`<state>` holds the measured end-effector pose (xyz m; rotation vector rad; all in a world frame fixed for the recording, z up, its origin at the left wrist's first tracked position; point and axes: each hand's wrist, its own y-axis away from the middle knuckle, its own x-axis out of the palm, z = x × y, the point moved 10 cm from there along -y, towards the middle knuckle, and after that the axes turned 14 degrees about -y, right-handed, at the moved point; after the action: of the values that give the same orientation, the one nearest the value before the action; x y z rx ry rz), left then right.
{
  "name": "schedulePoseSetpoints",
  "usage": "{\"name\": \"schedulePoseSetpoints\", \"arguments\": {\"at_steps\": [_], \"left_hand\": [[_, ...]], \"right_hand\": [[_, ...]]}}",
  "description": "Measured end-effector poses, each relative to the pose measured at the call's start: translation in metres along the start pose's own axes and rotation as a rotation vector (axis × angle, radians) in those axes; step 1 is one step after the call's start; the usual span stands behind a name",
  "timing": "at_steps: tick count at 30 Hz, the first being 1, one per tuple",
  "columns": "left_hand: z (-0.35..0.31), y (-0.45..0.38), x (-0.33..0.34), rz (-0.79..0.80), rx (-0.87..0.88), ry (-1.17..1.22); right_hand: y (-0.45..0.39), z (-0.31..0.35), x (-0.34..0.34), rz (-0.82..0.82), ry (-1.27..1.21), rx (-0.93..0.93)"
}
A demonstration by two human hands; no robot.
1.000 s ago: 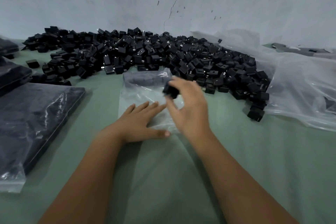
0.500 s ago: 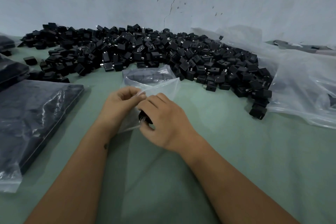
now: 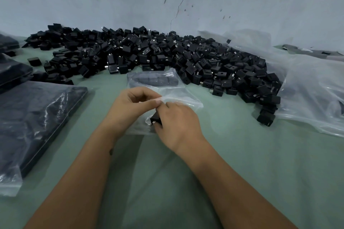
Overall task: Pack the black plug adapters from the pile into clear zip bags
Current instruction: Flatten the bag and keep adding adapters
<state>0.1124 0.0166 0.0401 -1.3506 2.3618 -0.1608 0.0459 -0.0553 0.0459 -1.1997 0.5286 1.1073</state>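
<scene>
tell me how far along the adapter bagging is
Done: several filled bags lie at the left. In hand: the left hand pinches the edge of a clear bag that already holds a row of adapters at its far end, while the right hand holds one adapter at its mouth. Left: the big pile, so most of the job remains.

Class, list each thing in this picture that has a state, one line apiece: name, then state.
left hand: pinches the zip bag's edge.
right hand: grips one plug adapter.
plug adapter: held at the bag, whether inside cannot be told.
zip bag: partly lifted, mouth hidden.
pile: loose, heaped on the table.
filled bag: lies flat, full of dark contents.
large plastic sheet: crumpled beside the pile.
</scene>
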Motion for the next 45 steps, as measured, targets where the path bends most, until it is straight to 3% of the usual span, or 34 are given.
{"name": "schedulePoseSetpoints", "arguments": {"at_steps": [4,7,9,13,15,19,24,29,35,39,45], "left_hand": [[-0.007,0.002,0.007,0.057,0.041,-0.001],[-0.010,0.003,0.001,0.011,0.059,-0.026],[-0.004,0.003,-0.016,-0.121,0.017,-0.021],[0.038,0.016,-0.080,-0.608,-0.257,0.116],[0.057,0.026,-0.095,-0.704,-0.391,0.072],[0.067,0.032,-0.097,-0.669,-0.484,-0.290],[0.058,0.022,-0.079,-0.496,-0.437,-0.633],[0.064,0.021,-0.074,-0.444,-0.502,-0.666],[0.063,0.016,-0.068,-0.416,-0.497,-0.758],[0.060,0.013,-0.063,-0.404,-0.473,-0.758],[0.057,0.010,-0.057,-0.371,-0.421,-0.781]], "right_hand": [[0.000,-0.005,0.001,-0.002,-0.019,0.027],[0.000,-0.013,0.011,0.053,-0.047,0.065],[0.001,-0.018,0.017,0.083,-0.064,0.090],[0.004,-0.016,0.016,0.068,-0.150,0.094],[0.004,-0.016,0.006,-0.010,-0.263,0.107],[0.007,-0.018,-0.002,-0.070,-0.412,0.143],[0.007,-0.022,0.027,0.176,-0.244,0.149],[0.007,-0.005,0.037,0.215,-0.242,0.047],[-0.009,0.000,0.061,0.307,-0.268,0.072],[-0.037,0.006,0.061,0.253,-0.182,0.023],[-0.070,-0.013,0.087,0.228,-0.094,0.093]]}}
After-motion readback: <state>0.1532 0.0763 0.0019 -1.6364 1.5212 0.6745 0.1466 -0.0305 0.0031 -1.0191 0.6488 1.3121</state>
